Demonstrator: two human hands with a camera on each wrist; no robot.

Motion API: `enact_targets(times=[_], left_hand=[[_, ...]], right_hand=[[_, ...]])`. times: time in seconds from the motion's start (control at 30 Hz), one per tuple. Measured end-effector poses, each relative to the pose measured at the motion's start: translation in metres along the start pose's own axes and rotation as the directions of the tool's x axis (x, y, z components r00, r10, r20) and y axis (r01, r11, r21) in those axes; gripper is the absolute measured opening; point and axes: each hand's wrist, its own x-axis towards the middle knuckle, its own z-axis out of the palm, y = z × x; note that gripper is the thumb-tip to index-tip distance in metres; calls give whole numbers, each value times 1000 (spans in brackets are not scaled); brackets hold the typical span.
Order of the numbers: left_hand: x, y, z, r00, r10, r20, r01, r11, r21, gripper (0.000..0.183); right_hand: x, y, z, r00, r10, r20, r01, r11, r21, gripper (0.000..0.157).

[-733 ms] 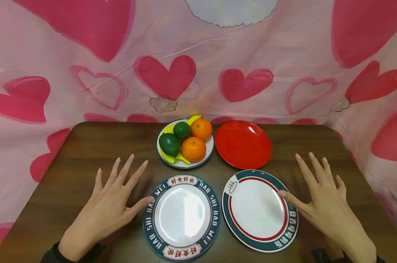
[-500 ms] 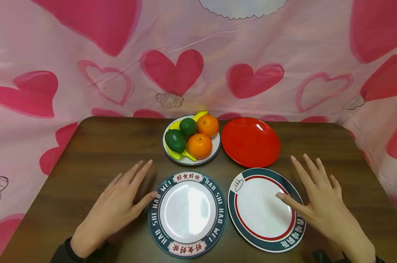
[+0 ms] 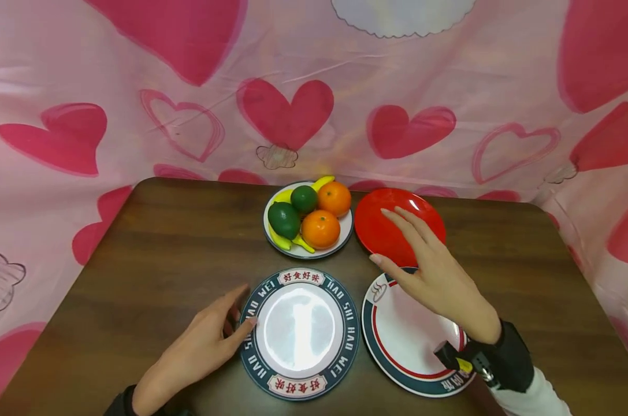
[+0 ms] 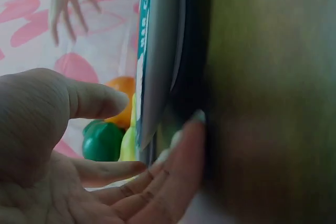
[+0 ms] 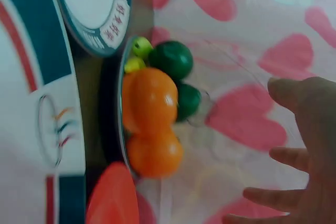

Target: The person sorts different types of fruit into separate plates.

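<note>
My left hand point(image 3: 199, 346) is at the left edge of a white plate point(image 3: 299, 329) with a dark green lettered rim. Its thumb point(image 4: 102, 100) lies over the rim side and the other fingers point(image 4: 178, 166) reach low by the edge; in the left wrist view a gap shows between thumb and rim. Firm contact cannot be told. My right hand point(image 3: 438, 277), fingers spread, hovers over the red plate point(image 3: 368, 222) and the far part of a second white plate point(image 3: 407, 341) with a red ring, partly hiding both. It holds nothing.
At the back, a small plate point(image 3: 348, 230) holds two oranges point(image 3: 320, 229), two dark green fruits point(image 3: 284, 220) and yellow bananas point(image 3: 279, 238). The wooden table point(image 3: 178, 242) ends at a pink heart-patterned cloth point(image 3: 199, 52).
My right hand has moved left and forward, from beside the red-ringed plate to over the red plate. My left hand's fingers have drawn in and lowered at the lettered plate's edge.
</note>
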Motion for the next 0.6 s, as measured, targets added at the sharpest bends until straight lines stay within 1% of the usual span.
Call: enact_targets(times=[0.07, 0.13, 0.2, 0.27, 0.33, 0.43, 0.53, 0.6], left_hand=[[0, 2, 5, 1000, 1, -7, -1, 999, -43, 68], [0, 4, 9, 1000, -4, -14, 3, 996, -91, 65], [1, 6, 12, 1000, -17, -11, 15, 989, -147, 64], [2, 7, 15, 999, -33, -3, 31, 983, -183, 65], [4, 8, 17, 999, -41, -4, 40, 981, -192, 66], [6, 10, 21, 999, -37, -29, 32, 986, -162, 68], [8, 12, 25, 998, -25, -54, 17, 989, -144, 68], [8, 13, 28, 998, -14, -69, 4, 991, -137, 68]], right_hand=[[16, -4, 7, 999, -31, -12, 31, 999, -12, 83], [33, -8, 13, 996, -87, -33, 86, 996, -36, 83], [49, -12, 20, 986, -156, -55, 152, 986, -65, 84], [65, -16, 27, 972, -228, -66, 221, 971, -90, 83], [79, -23, 34, 956, -286, -67, 278, 955, -103, 82], [98, -37, 45, 933, -354, -65, 346, 932, -109, 81], [115, -52, 54, 915, -400, -57, 390, 911, -134, 80], [124, -60, 60, 907, -419, -38, 409, 899, -155, 79]])
